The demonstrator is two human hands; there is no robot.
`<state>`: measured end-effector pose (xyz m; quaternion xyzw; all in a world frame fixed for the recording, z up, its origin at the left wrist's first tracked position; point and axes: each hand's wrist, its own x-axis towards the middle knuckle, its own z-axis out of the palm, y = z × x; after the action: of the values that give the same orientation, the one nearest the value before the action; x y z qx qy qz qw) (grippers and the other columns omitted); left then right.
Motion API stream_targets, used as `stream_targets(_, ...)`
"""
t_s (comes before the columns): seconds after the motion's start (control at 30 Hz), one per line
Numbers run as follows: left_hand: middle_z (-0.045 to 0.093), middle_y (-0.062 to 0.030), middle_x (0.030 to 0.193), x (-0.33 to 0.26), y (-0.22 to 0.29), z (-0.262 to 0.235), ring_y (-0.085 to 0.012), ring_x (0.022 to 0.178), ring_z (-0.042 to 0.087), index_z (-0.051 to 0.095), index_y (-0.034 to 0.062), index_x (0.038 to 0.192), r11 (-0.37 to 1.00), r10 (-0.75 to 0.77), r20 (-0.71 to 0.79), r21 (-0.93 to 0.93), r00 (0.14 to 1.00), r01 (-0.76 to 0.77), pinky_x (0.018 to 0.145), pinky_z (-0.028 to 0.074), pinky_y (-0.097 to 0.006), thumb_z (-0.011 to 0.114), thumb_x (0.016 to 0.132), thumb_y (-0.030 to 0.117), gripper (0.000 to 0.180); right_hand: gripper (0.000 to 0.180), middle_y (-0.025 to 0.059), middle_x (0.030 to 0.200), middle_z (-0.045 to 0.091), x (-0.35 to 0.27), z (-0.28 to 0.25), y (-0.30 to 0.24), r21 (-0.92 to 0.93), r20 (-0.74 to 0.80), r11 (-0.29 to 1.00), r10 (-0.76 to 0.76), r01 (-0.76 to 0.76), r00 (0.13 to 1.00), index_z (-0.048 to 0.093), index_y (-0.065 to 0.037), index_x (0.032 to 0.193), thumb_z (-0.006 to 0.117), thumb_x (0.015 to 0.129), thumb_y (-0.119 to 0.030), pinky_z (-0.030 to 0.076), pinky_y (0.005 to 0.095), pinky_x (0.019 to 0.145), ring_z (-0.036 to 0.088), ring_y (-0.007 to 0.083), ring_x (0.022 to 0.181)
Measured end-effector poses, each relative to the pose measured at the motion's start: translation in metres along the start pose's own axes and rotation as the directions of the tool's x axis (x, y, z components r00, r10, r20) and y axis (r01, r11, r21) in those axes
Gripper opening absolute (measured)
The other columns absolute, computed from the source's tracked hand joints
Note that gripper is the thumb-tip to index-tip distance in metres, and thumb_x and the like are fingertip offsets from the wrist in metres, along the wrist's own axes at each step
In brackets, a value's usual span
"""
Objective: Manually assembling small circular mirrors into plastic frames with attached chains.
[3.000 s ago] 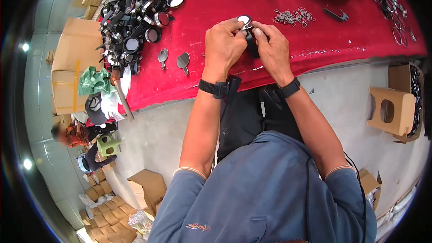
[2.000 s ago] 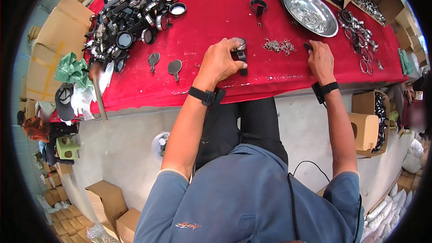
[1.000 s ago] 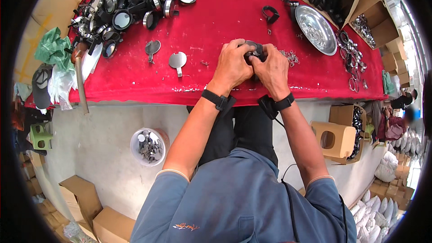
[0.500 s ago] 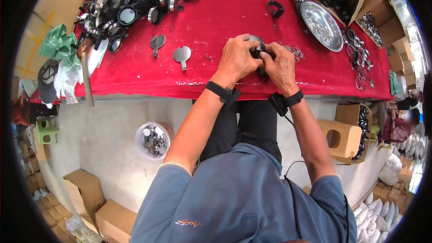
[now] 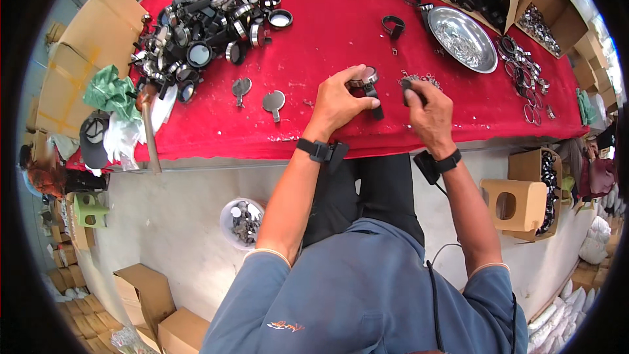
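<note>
A person sits at a table (image 5: 498,108) covered in red cloth, seen from above. The left hand (image 5: 337,101) is closed on a small round magnifier (image 5: 364,78) with a black handle, held just above the cloth near the table's front edge. The right hand (image 5: 426,108) is beside it, apart from the magnifier, fingers pinched together on a small dark part (image 5: 407,84); what the part is cannot be told.

Judging by the layout, the work looks partly done. A large heap of black and silver magnifiers (image 5: 200,33) sits at the far left of the table. Two loose lens-shaped pieces (image 5: 259,93) lie on the cloth left of the hands, and a scatter of small metal bits (image 5: 422,78) lies just beyond the right hand. A shiny metal tray (image 5: 460,36) and rows of metal rings (image 5: 524,72) wait to the right.

The cloth directly before the hands is open. The front edge is close below both wrists. A white tub (image 5: 241,221) stands on the floor.
</note>
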<state>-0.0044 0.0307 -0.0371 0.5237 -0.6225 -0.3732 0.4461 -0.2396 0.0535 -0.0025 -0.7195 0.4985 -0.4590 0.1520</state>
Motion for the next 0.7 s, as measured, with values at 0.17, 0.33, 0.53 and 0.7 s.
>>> stream_targets(0.17,0.058,-0.0213,0.164,-0.014,0.033,-0.024,-0.0323,0.153,0.055,0.051,-0.0057,0.163,0.684,0.241,0.192,-0.729,0.951,-0.026,0.130,0.043,-0.043,0.103,0.076,0.011,0.102,0.016,0.0162,0.092,0.079,-0.001,-0.034,0.041,-0.071,-0.166,0.993,0.085,-0.098,0.982,0.078,-0.001,0.116,0.075,0.101,-0.006,0.061,0.0371,0.076,0.079,0.0263,0.081)
stream_targets(0.33,0.050,-0.0251,0.170,-0.022,0.045,-0.033,-0.0362,0.160,0.047,0.054,0.0022,0.163,0.385,0.369,0.210,-0.921,0.905,0.056,0.132,0.039,-0.051,0.102,0.079,0.019,0.098,0.018,0.0173,0.095,0.080,-0.006,-0.043,0.058,-0.023,-0.136,0.980,0.194,-0.199,0.972,0.077,0.000,0.118,0.075,0.102,-0.007,0.061,0.0372,0.078,0.078,0.0263,0.082)
stream_targets(0.53,0.060,-0.0209,0.161,-0.006,0.030,-0.075,-0.0306,0.154,0.054,0.065,-0.0021,0.153,0.871,0.246,0.059,-0.452,0.968,-0.194,0.128,0.045,-0.047,0.095,0.084,0.005,0.075,0.021,0.0138,0.106,0.076,0.009,-0.074,0.111,-0.606,-0.149,0.796,-0.114,0.001,0.982,0.078,-0.006,0.118,0.071,0.098,-0.005,0.059,0.0461,0.090,0.073,0.0346,0.103)
stream_targets(0.7,0.076,-0.0184,0.140,0.064,0.059,-0.194,-0.0348,0.142,0.066,0.078,0.0040,0.133,0.776,0.528,-0.157,0.489,0.835,-0.399,0.121,0.050,-0.045,0.098,0.074,0.011,0.063,0.026,0.0107,0.113,0.071,0.007,-0.119,0.186,-0.737,-0.184,0.652,0.060,-0.178,0.981,0.078,-0.008,0.121,0.067,0.098,-0.004,0.057,0.0460,0.096,0.066,0.0344,0.110)
